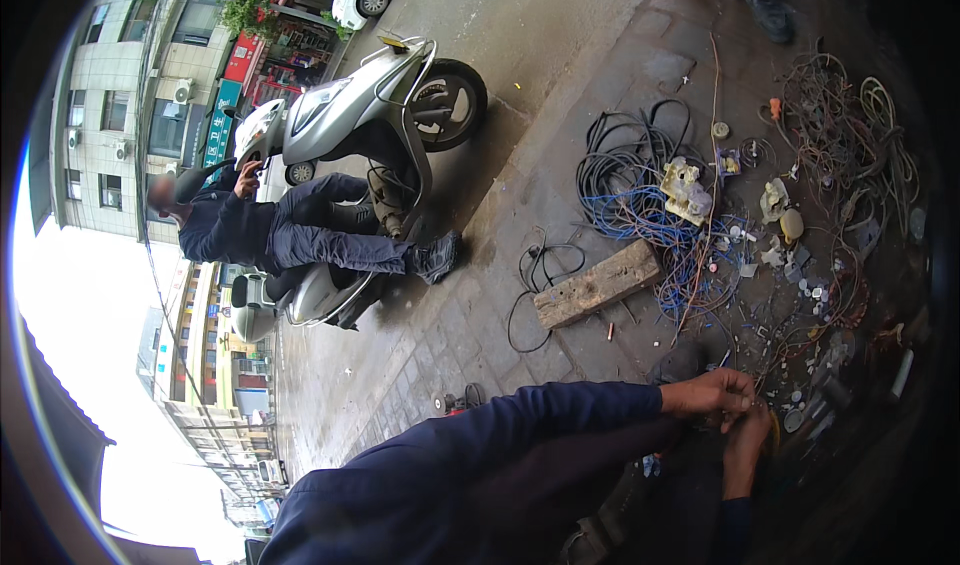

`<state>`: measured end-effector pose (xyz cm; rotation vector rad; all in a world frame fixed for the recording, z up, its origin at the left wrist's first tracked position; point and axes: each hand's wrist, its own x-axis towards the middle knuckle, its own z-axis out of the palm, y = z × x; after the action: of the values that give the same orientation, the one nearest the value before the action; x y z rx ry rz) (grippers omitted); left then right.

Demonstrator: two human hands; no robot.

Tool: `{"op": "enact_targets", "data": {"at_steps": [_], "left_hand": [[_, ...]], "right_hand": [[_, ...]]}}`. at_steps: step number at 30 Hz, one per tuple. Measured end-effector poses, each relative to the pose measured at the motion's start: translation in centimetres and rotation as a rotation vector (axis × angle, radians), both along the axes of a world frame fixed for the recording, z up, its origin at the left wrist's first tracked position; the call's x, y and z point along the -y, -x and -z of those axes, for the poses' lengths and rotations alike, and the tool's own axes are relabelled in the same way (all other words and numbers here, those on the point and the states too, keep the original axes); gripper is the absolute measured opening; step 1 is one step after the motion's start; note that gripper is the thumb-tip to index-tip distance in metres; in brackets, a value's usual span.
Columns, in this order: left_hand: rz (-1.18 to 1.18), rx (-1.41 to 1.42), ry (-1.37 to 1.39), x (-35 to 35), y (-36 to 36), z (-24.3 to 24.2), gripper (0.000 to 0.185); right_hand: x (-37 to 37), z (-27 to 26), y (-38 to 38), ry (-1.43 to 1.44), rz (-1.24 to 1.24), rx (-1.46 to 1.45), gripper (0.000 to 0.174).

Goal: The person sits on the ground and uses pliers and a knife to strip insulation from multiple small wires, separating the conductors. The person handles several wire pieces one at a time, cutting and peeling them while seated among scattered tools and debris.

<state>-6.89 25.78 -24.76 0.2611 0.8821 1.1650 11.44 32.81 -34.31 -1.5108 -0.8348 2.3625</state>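
My left hand [705, 398] comes in from the long dark blue sleeve, its fingertips pinched together. Right against it, my right hand [748, 437] is bent inward, so that the fingers of both meet. Between them is a small thin item, mostly hidden and too small to name. A yellow curved thing [775, 431] shows beside my right hand; whether I hold it is unclear. Just past the hands lie thin loose wires [776, 362] and small white plastic bits [814, 291]. A squared wooden block [596, 284] rests on the paving beyond my left forearm.
Coiled black cable [600, 141], blue wires [619, 209] and broken cream plastic pieces [686, 190] lie ahead. Farther right is a tangled wire heap [832, 122]. Someone's dark shoes [772, 17] stand at the top. A person [300, 227] sits on a silver scooter [322, 111] by the street.
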Motion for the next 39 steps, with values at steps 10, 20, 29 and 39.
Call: {"op": "enact_targets", "data": {"at_steps": [10,20,29,39], "left_hand": [[-0.118,-0.01,0.228,3.1,1.5,1.0,0.021],[-0.155,0.101,0.427,1.6,1.7,1.6,0.013],[-0.117,-0.035,0.377,1.0,0.6,2.0,0.022],[-0.273,0.136,0.41,1.1,-0.4,1.0,0.028]], "right_hand": [[-1.0,-5.1,1.0,0.33,0.222,-0.135,0.02],[-1.0,-7.4,2.5,0.441,0.253,-0.244,0.018],[-1.0,-7.7,3.0,0.32,0.188,-0.241,0.017],[-0.6,-7.9,3.2,0.09,0.106,-0.167,0.016]]}}
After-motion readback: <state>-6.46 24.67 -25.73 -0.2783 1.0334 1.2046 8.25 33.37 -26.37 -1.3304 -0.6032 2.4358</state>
